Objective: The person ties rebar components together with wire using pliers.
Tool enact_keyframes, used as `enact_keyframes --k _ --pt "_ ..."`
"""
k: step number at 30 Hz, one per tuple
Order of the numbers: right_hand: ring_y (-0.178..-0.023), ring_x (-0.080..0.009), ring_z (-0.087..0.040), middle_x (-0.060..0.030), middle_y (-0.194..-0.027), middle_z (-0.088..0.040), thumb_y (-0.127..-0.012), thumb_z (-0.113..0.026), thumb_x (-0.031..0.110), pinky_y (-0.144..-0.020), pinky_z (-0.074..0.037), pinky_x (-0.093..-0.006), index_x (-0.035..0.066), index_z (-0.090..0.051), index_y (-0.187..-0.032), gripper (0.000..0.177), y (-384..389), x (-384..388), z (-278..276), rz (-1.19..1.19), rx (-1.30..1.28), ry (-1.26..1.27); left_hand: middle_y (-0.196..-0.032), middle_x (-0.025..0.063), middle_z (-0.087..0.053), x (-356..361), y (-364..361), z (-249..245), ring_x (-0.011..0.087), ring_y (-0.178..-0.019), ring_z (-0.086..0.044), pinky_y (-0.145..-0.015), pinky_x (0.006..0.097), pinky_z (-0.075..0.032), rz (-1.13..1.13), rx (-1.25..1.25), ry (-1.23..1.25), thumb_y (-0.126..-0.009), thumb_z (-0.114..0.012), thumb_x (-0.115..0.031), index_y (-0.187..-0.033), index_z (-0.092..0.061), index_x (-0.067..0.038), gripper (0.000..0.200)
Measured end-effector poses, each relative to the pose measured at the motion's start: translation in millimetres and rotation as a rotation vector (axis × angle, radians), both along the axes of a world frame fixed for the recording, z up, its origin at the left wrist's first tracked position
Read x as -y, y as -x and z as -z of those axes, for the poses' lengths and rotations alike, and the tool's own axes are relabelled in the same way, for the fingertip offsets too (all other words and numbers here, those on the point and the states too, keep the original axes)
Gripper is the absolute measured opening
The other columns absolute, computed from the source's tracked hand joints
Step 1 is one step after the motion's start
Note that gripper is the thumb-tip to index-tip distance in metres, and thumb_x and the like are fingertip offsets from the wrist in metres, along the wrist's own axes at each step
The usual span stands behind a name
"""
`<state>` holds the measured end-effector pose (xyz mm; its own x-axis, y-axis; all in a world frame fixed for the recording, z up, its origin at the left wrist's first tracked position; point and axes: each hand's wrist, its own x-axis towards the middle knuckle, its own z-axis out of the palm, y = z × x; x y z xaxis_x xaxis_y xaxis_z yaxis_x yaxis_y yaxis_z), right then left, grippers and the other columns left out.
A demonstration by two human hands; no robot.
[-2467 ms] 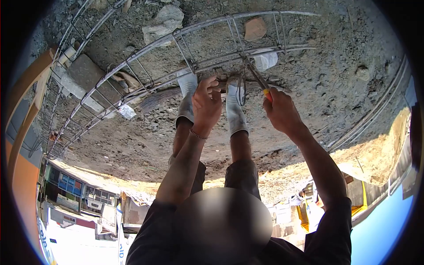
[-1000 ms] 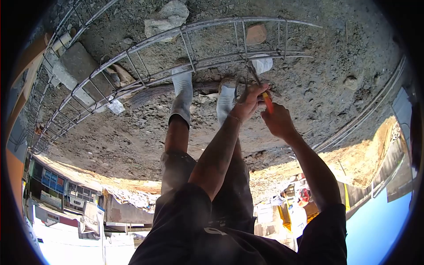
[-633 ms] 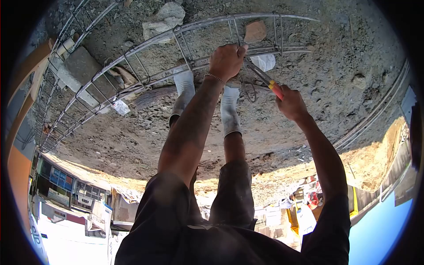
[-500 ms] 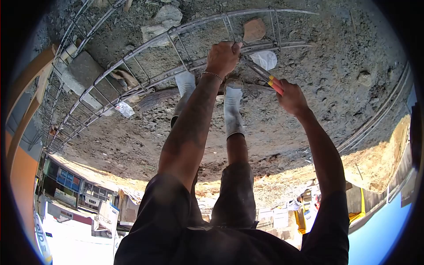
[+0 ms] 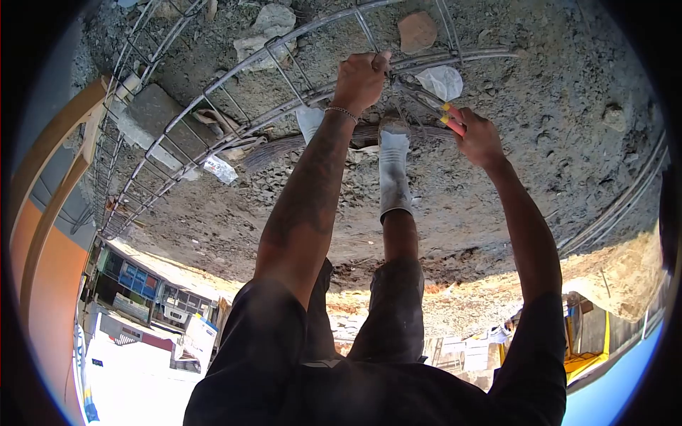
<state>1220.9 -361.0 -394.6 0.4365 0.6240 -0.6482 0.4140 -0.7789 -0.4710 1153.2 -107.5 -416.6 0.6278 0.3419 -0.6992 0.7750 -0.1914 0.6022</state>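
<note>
A long rebar cage, with thin stirrups between its bars, curves across the upper part of the head view. My left hand, a bracelet at its wrist, is closed around the lower bar; its fingertips are partly hidden. In my right hand is a pair of pincers with red and yellow handles. Their metal jaws reach left to just below the bar, beside my left hand. What the jaws touch is too small to make out. Thin wires lie near my boot.
A reddish stone and a clear plastic piece lie beyond the bar. On the left are a concrete block, a pale rock and a wooden frame. More long bars run along the right.
The view has shifted slightly, so the ground and cage appear further right. My right hand and the pincers are a little higher in the view; both hands keep their hold.
</note>
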Motion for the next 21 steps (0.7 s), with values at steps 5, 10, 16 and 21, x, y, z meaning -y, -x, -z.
enact_keyframes --k 5,10,16,21 --pt "-0.066 -0.0312 -0.062 -0.0116 -0.078 -0.06 -0.073 -0.064 0.015 -0.056 -0.051 -0.0411 0.006 -0.047 -0.095 0.03 18.0 -18.8 -39.4 -0.004 0.248 0.165 -0.092 0.021 -0.06 71.6 15.2 -54.3 0.0354 -0.08 -0.058 -0.071 0.041 -0.045 -0.327 0.102 -0.587 -0.076 -0.063 -0.038 -0.094 -0.054 0.005 0.047" --pt "-0.072 -0.0284 -0.061 -0.0109 -0.079 -0.056 -0.072 -0.066 0.023 -0.058 -0.05 -0.0389 0.005 -0.044 -0.095 0.036 57.7 -33.5 -68.9 0.127 0.412 0.221 -0.057 0.0062 -0.052 124.7 -14.9 -48.5 0.0168 -0.046 -0.05 -0.045 0.031 -0.043 -0.797 -0.26 0.213 -0.075 -0.067 -0.023 -0.062 -0.053 0.005 0.033" --pt "-0.077 -0.0297 -0.059 -0.0139 -0.083 -0.054 -0.071 -0.067 0.021 -0.064 -0.048 -0.0395 0.003 -0.044 -0.096 0.038 60.0 -54.9 -109.4 0.23 -0.04 0.243 -0.061 0.0032 -0.049 100.9 4.9 -43.7 0.0143 -0.047 -0.048 -0.044 0.0284 -0.041 -1.067 -0.251 0.771 -0.074 -0.061 -0.012 -0.07 -0.052 -0.004 0.012" --pt "-0.062 -0.04 -0.058 -0.0184 -0.07 -0.059 -0.071 -0.063 0.021 -0.061 -0.047 -0.0461 0.0 -0.046 -0.092 0.034 60.5 -42.9 -83.8 0.961 -1.01 0.317 -0.063 0.0021 -0.048 98.0 22.5 -28.3 0.0135 -0.048 -0.046 -0.049 0.0299 -0.043 -1.14 -0.114 1.072 -0.075 -0.062 -0.014 -0.075 -0.053 -0.006 0.012"
